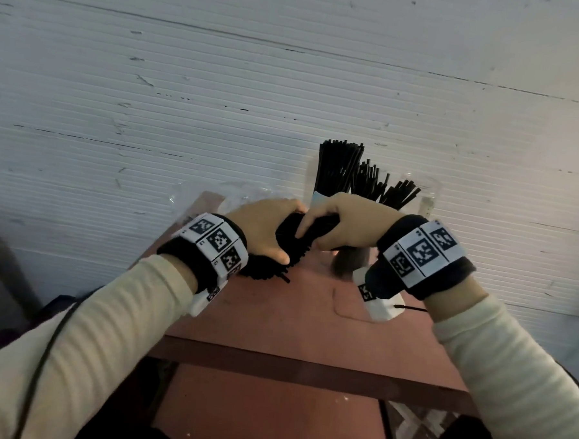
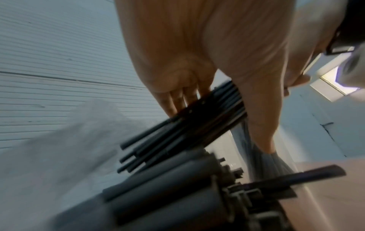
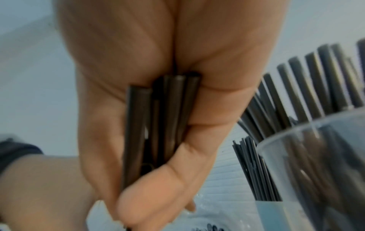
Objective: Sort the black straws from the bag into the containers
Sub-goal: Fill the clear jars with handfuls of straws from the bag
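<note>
Both hands hold one bundle of black straws (image 1: 288, 244) above the reddish-brown table (image 1: 293, 320). My left hand (image 1: 264, 231) grips the thick part of the bundle (image 2: 197, 123). My right hand (image 1: 345, 222) pinches a few straws (image 3: 166, 118) from the same bundle between thumb and fingers. Behind the hands stand three containers with black straws upright in them: a tall bunch (image 1: 337, 168), a shorter one (image 1: 370, 183) and a slanted one (image 1: 400, 195). The clear plastic bag (image 1: 222, 190) lies crumpled at the table's far left.
An empty-looking clear cup (image 1: 428, 193) stands at the far right of the row. In the right wrist view a clear cup (image 3: 316, 156) is close to my right hand. A white ribbed wall (image 1: 221, 81) backs the table. The table's front edge (image 1: 307, 368) is near me.
</note>
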{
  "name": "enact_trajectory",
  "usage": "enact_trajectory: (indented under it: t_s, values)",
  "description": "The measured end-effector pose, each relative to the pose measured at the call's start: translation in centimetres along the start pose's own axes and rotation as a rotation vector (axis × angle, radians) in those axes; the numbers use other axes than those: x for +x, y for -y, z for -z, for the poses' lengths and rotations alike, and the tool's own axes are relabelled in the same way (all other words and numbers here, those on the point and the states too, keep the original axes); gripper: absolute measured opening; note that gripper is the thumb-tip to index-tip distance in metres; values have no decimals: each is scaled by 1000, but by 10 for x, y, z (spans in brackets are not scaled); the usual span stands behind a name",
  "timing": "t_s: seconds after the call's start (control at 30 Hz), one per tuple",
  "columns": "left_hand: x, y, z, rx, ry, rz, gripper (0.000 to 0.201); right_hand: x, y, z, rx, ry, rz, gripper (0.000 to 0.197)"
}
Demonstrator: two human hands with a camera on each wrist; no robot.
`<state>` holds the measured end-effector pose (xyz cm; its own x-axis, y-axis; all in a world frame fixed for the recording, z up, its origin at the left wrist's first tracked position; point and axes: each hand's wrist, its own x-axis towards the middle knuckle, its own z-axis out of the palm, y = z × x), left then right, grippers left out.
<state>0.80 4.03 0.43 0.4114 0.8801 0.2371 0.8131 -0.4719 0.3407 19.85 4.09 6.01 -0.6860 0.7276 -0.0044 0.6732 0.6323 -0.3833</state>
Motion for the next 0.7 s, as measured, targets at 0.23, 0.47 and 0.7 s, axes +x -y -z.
enact_trajectory:
  t_s: [0.23, 0.47, 0.7]
  values:
    - [19, -31, -5, -45, -124, -19, 25, -47, -1, 22, -14, -123, 21, 38]
    - [26, -77, -14, -593, -253, -9, 17, -71, 10, 48, -77, -790, 223, 43]
    - [27, -90, -47, -890, -60, 68, 11, -48, -1, 27, -116, -868, 251, 21]
